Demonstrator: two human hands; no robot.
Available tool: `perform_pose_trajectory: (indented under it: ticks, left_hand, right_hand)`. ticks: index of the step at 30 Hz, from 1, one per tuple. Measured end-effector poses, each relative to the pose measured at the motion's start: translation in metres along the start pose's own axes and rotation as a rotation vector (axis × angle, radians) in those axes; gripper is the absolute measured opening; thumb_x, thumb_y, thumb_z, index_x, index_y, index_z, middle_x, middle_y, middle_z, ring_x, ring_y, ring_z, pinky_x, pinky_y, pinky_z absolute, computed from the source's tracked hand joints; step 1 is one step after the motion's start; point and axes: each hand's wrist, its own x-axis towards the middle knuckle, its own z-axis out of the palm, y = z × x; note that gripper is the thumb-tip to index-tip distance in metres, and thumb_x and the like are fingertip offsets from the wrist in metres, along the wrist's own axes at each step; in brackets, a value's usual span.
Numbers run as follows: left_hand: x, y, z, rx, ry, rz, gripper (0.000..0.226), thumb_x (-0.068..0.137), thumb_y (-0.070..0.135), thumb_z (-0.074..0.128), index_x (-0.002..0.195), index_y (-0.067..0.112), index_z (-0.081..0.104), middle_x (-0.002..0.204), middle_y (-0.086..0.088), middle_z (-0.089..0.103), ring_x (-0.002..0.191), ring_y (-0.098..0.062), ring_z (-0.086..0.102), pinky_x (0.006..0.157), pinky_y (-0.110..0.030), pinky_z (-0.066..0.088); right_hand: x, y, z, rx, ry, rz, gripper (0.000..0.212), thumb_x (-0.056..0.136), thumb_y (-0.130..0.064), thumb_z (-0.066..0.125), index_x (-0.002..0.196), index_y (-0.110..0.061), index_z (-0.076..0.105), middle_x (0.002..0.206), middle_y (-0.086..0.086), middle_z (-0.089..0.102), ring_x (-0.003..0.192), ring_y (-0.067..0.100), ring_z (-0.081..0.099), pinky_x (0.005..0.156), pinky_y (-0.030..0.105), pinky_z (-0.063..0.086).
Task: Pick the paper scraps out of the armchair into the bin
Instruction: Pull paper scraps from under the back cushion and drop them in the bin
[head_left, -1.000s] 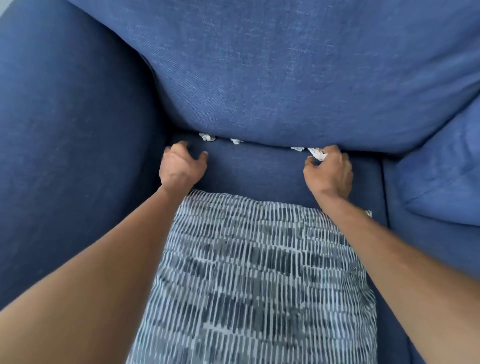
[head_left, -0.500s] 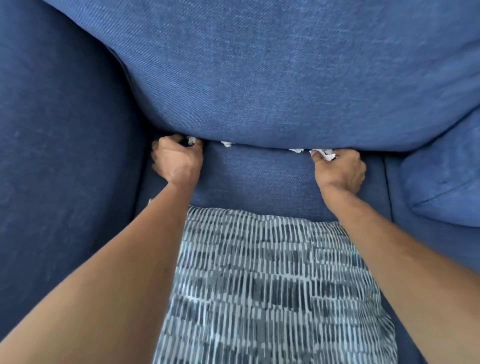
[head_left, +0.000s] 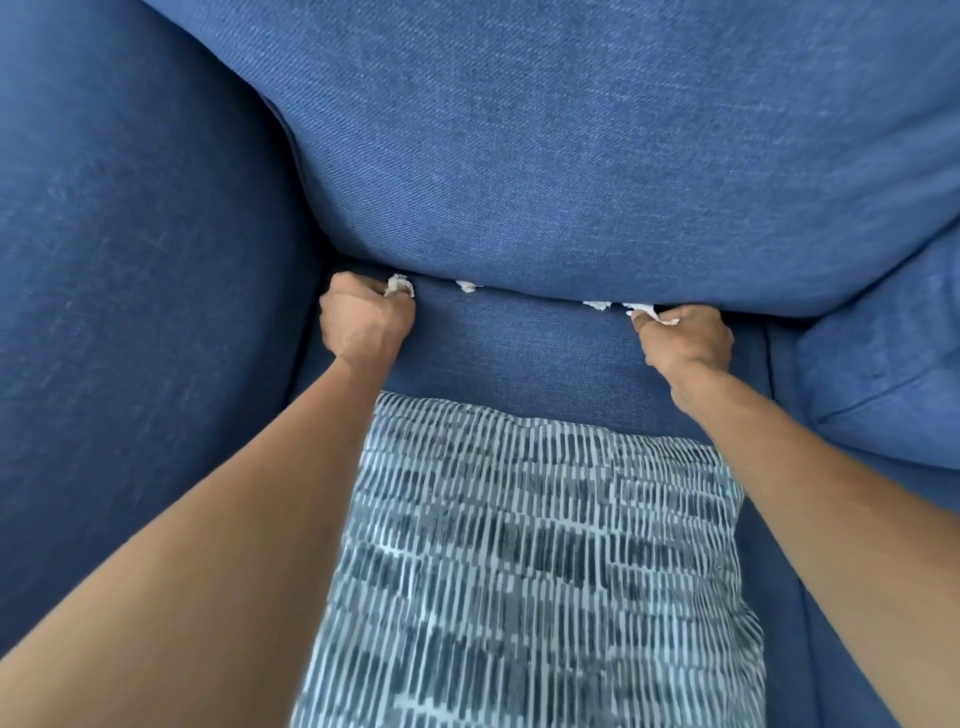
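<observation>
I look down into a blue armchair (head_left: 545, 353). White paper scraps lie along the crease between the seat and the back cushion (head_left: 519, 156). My left hand (head_left: 363, 322) is closed on a crumpled white scrap (head_left: 399, 286) at the left end of the crease. My right hand (head_left: 685, 338) is closed on another white scrap (head_left: 647, 313) at the right end. Between them two small scraps stay loose in the crease, one (head_left: 466, 286) near the left hand and one (head_left: 596, 305) near the right. The bin is out of view.
A blue-and-white striped cushion (head_left: 545, 545) lies on the seat between my forearms. The left armrest (head_left: 130, 312) rises at the left. A second blue cushion (head_left: 893, 364) sits against the right armrest.
My left hand moved up to the crease and closed on the leftmost scrap, which lay free a second ago. My right hand stayed at the right end, closing tighter on its scrap.
</observation>
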Motion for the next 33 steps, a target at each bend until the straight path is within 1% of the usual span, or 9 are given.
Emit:
perform_pose_trajectory:
  ticks: [4,8,10,12,16,19,24,27,33]
  left_hand:
    - [-0.017,-0.004,-0.017,0.032,0.029,0.003,0.028,0.087,0.041,0.069,0.096,0.015,0.075,0.095,-0.001,0.071,0.094,-0.026,0.069,0.083,-0.026,0.051]
    - [-0.04,-0.003,-0.038,0.005,0.068,0.016,0.031,0.088,0.043,0.068,0.099,0.015,0.073,0.087,0.002,0.07,0.086,-0.023,0.067,0.082,-0.03,0.053]
    - [-0.056,-0.002,-0.053,-0.014,0.101,0.027,0.032,0.089,0.041,0.065,0.092,0.01,0.074,0.07,0.004,0.062,0.074,-0.024,0.062,0.071,-0.028,0.048]
    - [-0.074,-0.004,-0.068,-0.044,0.139,0.05,0.036,0.09,0.039,0.061,0.086,0.005,0.072,0.067,0.0,0.061,0.069,-0.027,0.061,0.067,-0.03,0.05]
    - [-0.124,-0.022,-0.096,-0.073,0.179,0.111,0.035,0.092,0.041,0.052,0.073,0.012,0.052,0.063,0.003,0.053,0.062,-0.024,0.051,0.062,-0.032,0.045]
    - [-0.173,-0.038,-0.119,-0.012,0.232,0.183,0.032,0.095,0.04,0.043,0.079,0.012,0.047,0.064,0.004,0.051,0.06,-0.022,0.046,0.06,-0.032,0.04]
    - [-0.257,-0.09,-0.161,0.059,0.319,0.229,0.038,0.096,0.033,0.04,0.064,0.016,0.028,0.054,0.005,0.038,0.048,-0.017,0.03,0.049,-0.032,0.025]
    - [-0.295,-0.133,-0.185,0.106,0.365,0.199,0.042,0.096,0.036,0.039,0.062,0.016,0.026,0.054,0.001,0.044,0.051,-0.022,0.033,0.054,-0.034,0.03]
    - [-0.354,-0.231,-0.23,0.239,0.434,0.135,0.054,0.101,0.046,0.041,0.059,0.013,0.033,0.05,-0.004,0.046,0.054,-0.035,0.046,0.054,-0.035,0.029]
  right_hand:
    - [-0.025,-0.003,-0.006,-0.087,-0.037,-0.088,0.037,0.088,-0.039,0.065,0.063,-0.013,0.055,0.084,0.01,0.07,0.094,0.033,0.065,0.073,0.031,0.047]
    - [-0.056,-0.008,-0.017,-0.116,-0.11,-0.181,0.019,0.091,-0.034,0.067,0.088,-0.016,0.065,0.105,0.009,0.069,0.098,0.03,0.06,0.083,0.033,0.048]
    - [-0.068,-0.012,-0.023,-0.153,-0.158,-0.253,0.021,0.092,-0.033,0.067,0.098,-0.013,0.068,0.11,0.01,0.069,0.098,0.028,0.059,0.085,0.034,0.048]
    - [-0.08,-0.017,-0.03,-0.169,-0.172,-0.33,0.026,0.091,-0.033,0.067,0.107,-0.012,0.069,0.115,0.01,0.069,0.109,0.031,0.061,0.088,0.036,0.05]
    - [-0.11,-0.019,-0.048,-0.165,-0.193,-0.477,0.028,0.09,-0.035,0.064,0.109,-0.014,0.068,0.111,0.006,0.069,0.105,0.031,0.063,0.084,0.039,0.054]
    - [-0.141,-0.014,-0.062,-0.14,-0.228,-0.589,0.026,0.089,-0.037,0.064,0.105,-0.016,0.067,0.108,0.004,0.069,0.101,0.029,0.063,0.082,0.038,0.054]
    - [-0.208,-0.006,-0.077,-0.11,-0.339,-0.783,0.025,0.091,-0.032,0.064,0.105,-0.011,0.068,0.109,0.005,0.069,0.098,0.025,0.061,0.082,0.033,0.046]
    - [-0.251,0.003,-0.074,-0.116,-0.406,-0.886,0.024,0.091,-0.032,0.065,0.101,-0.01,0.068,0.103,0.007,0.071,0.095,0.029,0.062,0.073,0.031,0.041]
    - [-0.347,0.034,-0.055,-0.084,-0.474,-1.029,0.023,0.088,-0.031,0.067,0.099,-0.011,0.071,0.103,0.009,0.074,0.099,0.032,0.064,0.081,0.033,0.046]
